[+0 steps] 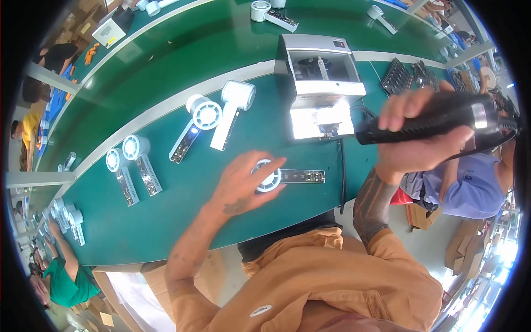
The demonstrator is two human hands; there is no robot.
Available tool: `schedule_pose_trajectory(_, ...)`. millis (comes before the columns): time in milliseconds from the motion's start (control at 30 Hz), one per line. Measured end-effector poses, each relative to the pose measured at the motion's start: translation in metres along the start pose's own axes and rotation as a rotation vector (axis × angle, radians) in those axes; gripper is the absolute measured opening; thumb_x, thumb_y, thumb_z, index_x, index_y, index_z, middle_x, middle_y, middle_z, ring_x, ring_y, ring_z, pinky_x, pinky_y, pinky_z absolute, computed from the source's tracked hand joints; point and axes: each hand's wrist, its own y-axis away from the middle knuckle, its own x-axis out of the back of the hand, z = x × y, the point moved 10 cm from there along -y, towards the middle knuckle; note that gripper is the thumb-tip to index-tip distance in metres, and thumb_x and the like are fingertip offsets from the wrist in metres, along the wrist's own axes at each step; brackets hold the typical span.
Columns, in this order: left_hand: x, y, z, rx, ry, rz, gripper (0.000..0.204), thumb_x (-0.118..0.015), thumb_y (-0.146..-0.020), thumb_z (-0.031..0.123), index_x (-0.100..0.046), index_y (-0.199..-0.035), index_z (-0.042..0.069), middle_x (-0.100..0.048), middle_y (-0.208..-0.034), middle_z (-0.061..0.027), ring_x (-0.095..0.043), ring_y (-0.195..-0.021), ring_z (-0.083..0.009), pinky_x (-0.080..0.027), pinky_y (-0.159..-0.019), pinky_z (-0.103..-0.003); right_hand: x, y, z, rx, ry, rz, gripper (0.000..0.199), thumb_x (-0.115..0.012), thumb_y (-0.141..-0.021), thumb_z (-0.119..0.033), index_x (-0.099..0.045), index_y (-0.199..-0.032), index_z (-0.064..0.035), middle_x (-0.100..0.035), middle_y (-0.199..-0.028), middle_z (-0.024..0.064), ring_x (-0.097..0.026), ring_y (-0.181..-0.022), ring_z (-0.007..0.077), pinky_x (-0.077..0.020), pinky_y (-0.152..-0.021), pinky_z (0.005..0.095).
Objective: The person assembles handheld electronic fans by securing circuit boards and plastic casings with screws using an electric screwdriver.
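My left hand [240, 176] is closed around the round head of a small white handheld fan [303, 176] lying on the green table. The fan's handle points right, its inside bare with a circuit strip showing. My right hand [412, 146] grips a black electric screwdriver [437, 119] held level above the table. Leftward, the screwdriver's tip reaches the brightly lit front of a grey screw feeder [326, 91]; glare hides the exact contact. Left of the feeder lie two more fans, one with an open handle [185, 143] and one white fan [225, 124] beside it.
Two further fans [128, 185] [148, 174] lie at the left. A black cable [343, 182] hangs over the table's front edge. Black trays [397, 77] stand right of the feeder. Behind a pale rail runs a green belt [221, 44] carrying fans. Other people work at both sides.
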Motion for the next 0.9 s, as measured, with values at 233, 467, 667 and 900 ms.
schedule_pose_trajectory(233,0.001,0.002,0.002,-0.011,-0.009,0.024,0.051,-0.084,-0.072,0.015,-0.068,-0.120,0.009,-0.062,-0.110,-0.0096,-0.063,-0.097,-0.0289,-0.053,-0.081,-0.038,-0.041,0.002,0.032,0.009,0.567,-0.127,0.063,-0.040,-0.103,-0.055,-0.049,-0.123,0.0049,-0.052,-0.068,0.0111,-0.052,-0.048,0.0179,-0.0416,-0.046,0.0284)
schedule_pose_trajectory(467,0.002,0.006,0.001,0.017,-0.016,0.047,0.050,-0.084,-0.073,0.015,-0.068,-0.120,0.010,-0.063,-0.110,-0.0091,-0.063,-0.097,-0.0288,-0.053,-0.080,-0.038,-0.027,0.013,0.044,-0.190,0.549,-0.060,0.067,-0.041,-0.100,-0.061,-0.047,-0.123,0.0017,-0.049,-0.070,0.0107,-0.047,-0.048,0.0167,-0.0412,-0.045,0.0296)
schedule_pose_trajectory(667,-0.002,0.011,-0.002,0.089,-0.018,0.127,0.053,-0.086,-0.070,0.015,-0.067,-0.120,0.010,-0.062,-0.109,-0.0083,-0.063,-0.095,-0.0290,-0.053,-0.078,-0.038,-0.062,0.035,0.044,-0.252,0.019,-0.070,0.085,-0.036,-0.095,-0.074,-0.040,-0.135,0.0007,-0.048,-0.070,0.0094,-0.046,-0.045,0.0168,-0.0412,-0.041,0.0304)
schedule_pose_trajectory(900,-0.004,0.008,-0.002,0.045,-0.027,0.134,0.050,-0.085,-0.072,0.018,-0.067,-0.118,0.009,-0.062,-0.109,-0.0102,-0.063,-0.095,-0.0297,-0.052,-0.078,-0.040,-0.076,0.063,0.066,-0.425,0.139,-0.264,0.097,-0.041,-0.088,-0.081,-0.034,-0.137,0.0024,-0.050,-0.072,0.0090,-0.048,-0.047,0.0166,-0.0427,-0.044,0.0296)
